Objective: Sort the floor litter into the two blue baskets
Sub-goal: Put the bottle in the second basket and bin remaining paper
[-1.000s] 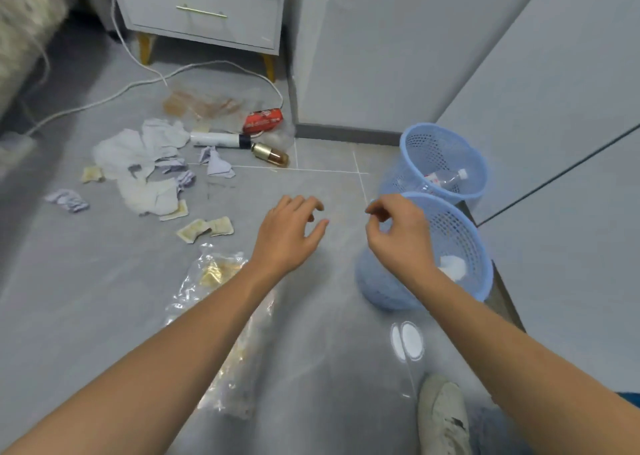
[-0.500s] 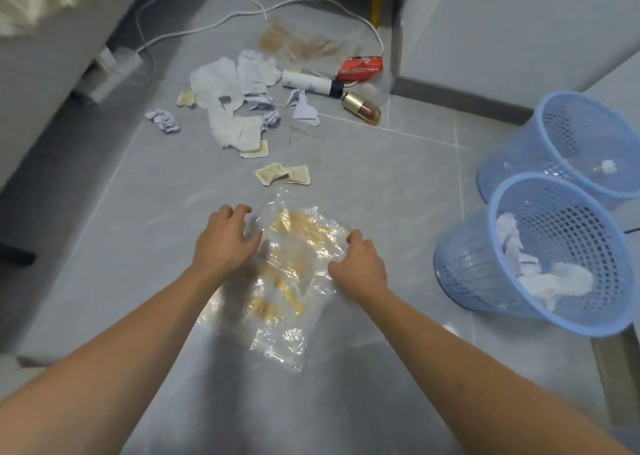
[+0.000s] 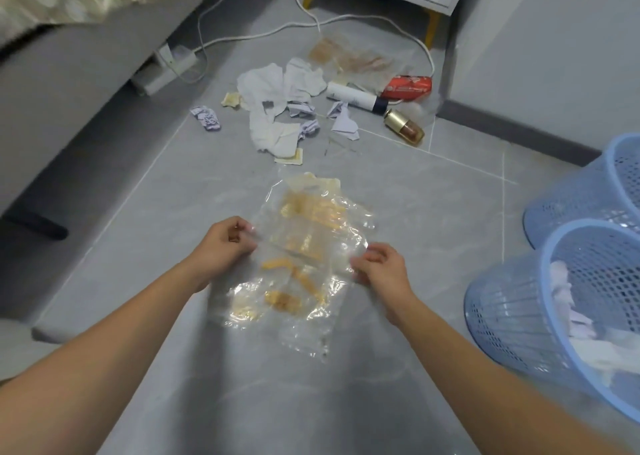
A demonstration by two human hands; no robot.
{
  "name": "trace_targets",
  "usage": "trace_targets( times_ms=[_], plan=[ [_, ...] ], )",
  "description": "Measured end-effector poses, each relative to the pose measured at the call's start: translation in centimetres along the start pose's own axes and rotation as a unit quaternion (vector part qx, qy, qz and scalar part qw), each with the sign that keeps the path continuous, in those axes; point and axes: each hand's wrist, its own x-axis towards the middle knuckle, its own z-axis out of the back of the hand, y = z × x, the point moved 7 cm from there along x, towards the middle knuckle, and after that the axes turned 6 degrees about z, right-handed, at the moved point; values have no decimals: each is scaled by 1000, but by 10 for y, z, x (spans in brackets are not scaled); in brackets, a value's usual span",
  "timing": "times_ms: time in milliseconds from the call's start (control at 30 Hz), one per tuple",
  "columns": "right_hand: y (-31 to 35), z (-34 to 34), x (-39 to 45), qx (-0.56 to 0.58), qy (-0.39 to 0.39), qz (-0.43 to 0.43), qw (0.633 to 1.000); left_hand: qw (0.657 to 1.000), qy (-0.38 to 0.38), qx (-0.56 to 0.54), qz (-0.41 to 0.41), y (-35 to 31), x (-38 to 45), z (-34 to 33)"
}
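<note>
A person's left hand [image 3: 221,246] and right hand [image 3: 379,271] pinch opposite edges of a crinkled clear plastic bag [image 3: 304,257] stretched between their fingers above the floor; it looks featherlight, limp and slippery, best gripped by bunched edges.

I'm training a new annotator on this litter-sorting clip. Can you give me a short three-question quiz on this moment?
1. True or false: both hands grip the clear plastic bag.
2. What lies in the nearer blue basket? A) crumpled white paper B) a red can C) nothing
3. Fill in: the gold-capped bottle lies on the floor just nearer the camera than the ____ can.

Key:
1. True: the left hand pinches its left edge, the right hand its right edge.
2. A
3. red
</note>
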Motion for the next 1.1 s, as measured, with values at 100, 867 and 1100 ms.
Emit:
trace_targets(
  times_ms=[100,867,1100],
  plan=[
    [-3,-21,-1,11,125,-19,992,999,7,-41,-5,-2,-4,6],
    [99,-13,13,-159,306,76,936,985,112,-132,-5,-59,-23,8],
    [108,-53,-8,-226,424,55,875,989,95,-59,-93,-105,-29,-7]
  ],
)
